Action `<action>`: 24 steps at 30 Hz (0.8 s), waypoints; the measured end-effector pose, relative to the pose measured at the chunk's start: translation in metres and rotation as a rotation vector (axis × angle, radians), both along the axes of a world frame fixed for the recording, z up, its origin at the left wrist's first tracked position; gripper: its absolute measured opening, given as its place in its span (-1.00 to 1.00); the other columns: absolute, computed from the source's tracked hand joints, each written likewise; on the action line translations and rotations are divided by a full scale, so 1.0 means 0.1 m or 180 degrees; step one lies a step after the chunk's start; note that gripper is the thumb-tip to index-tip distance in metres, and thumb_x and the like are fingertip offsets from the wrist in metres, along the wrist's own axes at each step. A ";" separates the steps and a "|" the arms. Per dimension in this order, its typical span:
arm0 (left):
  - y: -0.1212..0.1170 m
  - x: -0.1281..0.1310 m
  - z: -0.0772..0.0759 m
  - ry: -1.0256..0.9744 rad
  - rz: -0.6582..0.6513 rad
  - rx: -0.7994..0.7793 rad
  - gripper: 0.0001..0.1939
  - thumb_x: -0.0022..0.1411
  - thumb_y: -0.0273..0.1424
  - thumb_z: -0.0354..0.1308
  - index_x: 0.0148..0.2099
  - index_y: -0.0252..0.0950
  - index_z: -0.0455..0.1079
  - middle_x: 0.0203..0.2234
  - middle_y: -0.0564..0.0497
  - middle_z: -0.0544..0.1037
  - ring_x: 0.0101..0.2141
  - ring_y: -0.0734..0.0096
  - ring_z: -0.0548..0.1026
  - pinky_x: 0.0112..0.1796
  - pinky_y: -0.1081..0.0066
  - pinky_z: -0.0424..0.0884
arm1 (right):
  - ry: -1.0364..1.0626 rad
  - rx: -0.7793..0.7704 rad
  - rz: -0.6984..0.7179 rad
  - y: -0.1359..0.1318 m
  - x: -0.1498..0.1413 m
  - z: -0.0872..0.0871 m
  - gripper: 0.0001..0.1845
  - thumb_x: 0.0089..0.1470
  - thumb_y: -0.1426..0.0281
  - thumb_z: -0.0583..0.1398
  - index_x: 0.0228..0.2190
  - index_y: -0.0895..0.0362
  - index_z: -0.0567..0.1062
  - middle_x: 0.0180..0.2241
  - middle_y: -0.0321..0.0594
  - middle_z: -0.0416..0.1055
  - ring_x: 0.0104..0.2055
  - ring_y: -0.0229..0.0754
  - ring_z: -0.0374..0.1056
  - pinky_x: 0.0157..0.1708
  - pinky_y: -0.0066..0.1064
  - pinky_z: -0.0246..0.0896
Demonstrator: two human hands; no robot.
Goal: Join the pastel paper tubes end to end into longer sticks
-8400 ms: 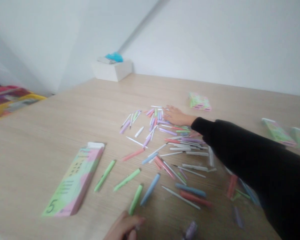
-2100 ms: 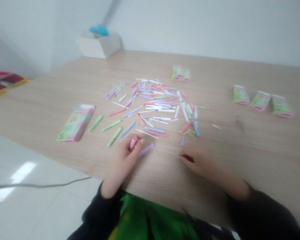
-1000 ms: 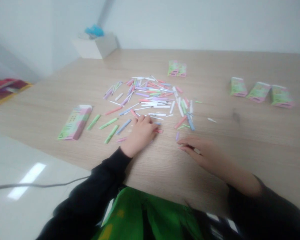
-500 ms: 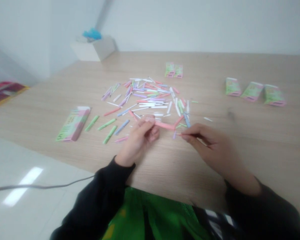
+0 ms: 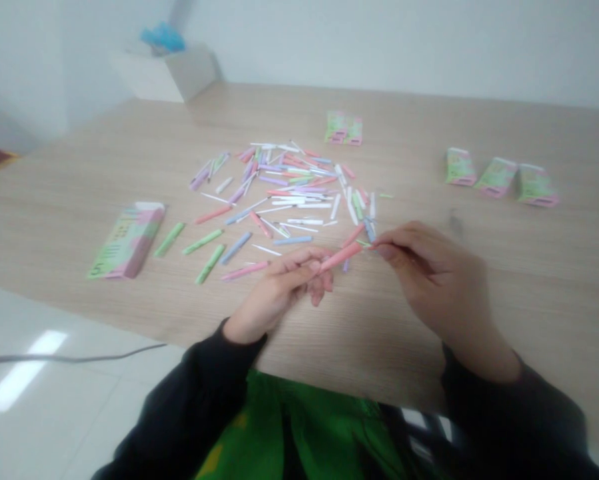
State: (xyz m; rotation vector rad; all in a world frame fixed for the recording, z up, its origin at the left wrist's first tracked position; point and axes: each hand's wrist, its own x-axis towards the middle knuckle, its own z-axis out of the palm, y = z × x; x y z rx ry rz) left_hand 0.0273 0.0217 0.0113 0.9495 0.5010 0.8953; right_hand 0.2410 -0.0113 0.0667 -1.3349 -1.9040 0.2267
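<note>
My left hand (image 5: pixel 284 283) pinches the lower end of a coral pen barrel (image 5: pixel 342 255), which is raised a little above the wooden table (image 5: pixel 529 267). My right hand (image 5: pixel 429 273) is closed in a pinch at the barrel's other end, on a small part I cannot make out. A scattered heap of pastel pen barrels, caps and white refills (image 5: pixel 294 190) lies just beyond both hands. Green pen barrels (image 5: pixel 202 241) and a blue one (image 5: pixel 235 247) lie left of my left hand.
A pastel pen box (image 5: pixel 127 239) lies at the left. A small box (image 5: pixel 344 128) sits behind the heap, and three more boxes (image 5: pixel 499 178) at the right. A white box (image 5: pixel 172 67) stands at the far corner. A grey cable (image 5: pixel 79 357) crosses the floor.
My left hand picked a coral barrel from the near edge of the heap and lifted it. My right hand came up and closed on its far end.
</note>
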 end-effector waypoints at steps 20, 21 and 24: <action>-0.03 0.00 0.00 0.0248 -0.0487 0.0120 -0.81 0.40 -0.35 0.14 -0.04 -0.31 0.49 -0.37 -0.02 0.55 -0.36 0.43 0.44 -0.30 0.42 0.23 | 0.0900 -0.0146 0.0419 0.02 -0.06 -0.15 -0.77 0.20 0.43 0.29 -0.09 -0.01 0.57 -0.28 -0.29 0.55 -0.24 -0.22 0.49 -0.24 -0.39 0.41; -0.03 0.00 0.00 0.0170 -0.0516 0.0053 -0.82 0.39 -0.36 0.15 -0.04 -0.32 0.49 -0.37 -0.02 0.55 -0.36 0.43 0.44 -0.30 0.42 0.23 | 0.0849 -0.0124 0.0443 0.02 -0.06 -0.16 -0.76 0.22 0.44 0.27 -0.07 -0.02 0.57 -0.25 -0.27 0.56 -0.21 -0.21 0.49 -0.20 -0.37 0.41; -0.02 -0.01 -0.01 -0.0101 -0.0628 -0.0142 -0.83 0.37 -0.38 0.17 -0.07 -0.35 0.48 -0.38 -0.05 0.56 -0.37 0.43 0.45 -0.32 0.43 0.23 | 0.0835 -0.0122 0.0535 0.01 -0.06 -0.16 -0.70 0.27 0.44 0.22 0.00 -0.04 0.55 -0.20 -0.25 0.54 -0.16 -0.20 0.48 -0.13 -0.34 0.41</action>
